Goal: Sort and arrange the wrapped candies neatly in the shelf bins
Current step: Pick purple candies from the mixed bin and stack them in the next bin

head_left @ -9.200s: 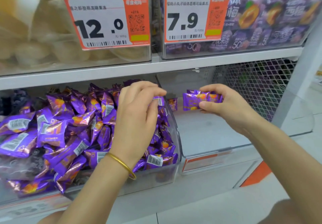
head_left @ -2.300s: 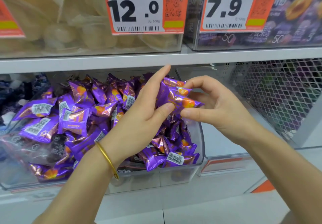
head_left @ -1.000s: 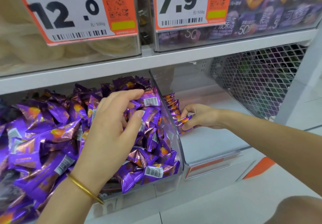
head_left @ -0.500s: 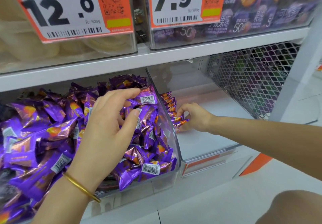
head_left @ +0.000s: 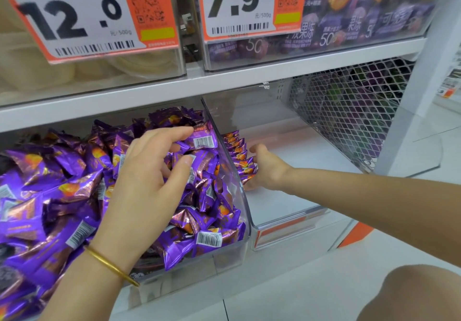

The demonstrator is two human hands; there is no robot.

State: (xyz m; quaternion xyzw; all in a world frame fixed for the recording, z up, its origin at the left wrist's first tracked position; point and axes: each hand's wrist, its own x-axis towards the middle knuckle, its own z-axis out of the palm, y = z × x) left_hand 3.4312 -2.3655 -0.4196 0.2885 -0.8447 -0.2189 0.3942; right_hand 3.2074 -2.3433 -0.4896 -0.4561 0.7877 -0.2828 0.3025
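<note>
A: Hands first: where are they in the head view?
B: Your left hand (head_left: 147, 183) lies on the heap of purple candies (head_left: 50, 196) in the left bin (head_left: 219, 263), fingers bent, forefinger on a barcoded wrapper. I cannot tell whether it pinches one.
A: And the other?
B: Your right hand (head_left: 268, 168) is inside the right bin (head_left: 287, 206), thumb raised, fingers curled round the near end of the row of candies (head_left: 239, 151) standing along that bin's left wall.
</note>
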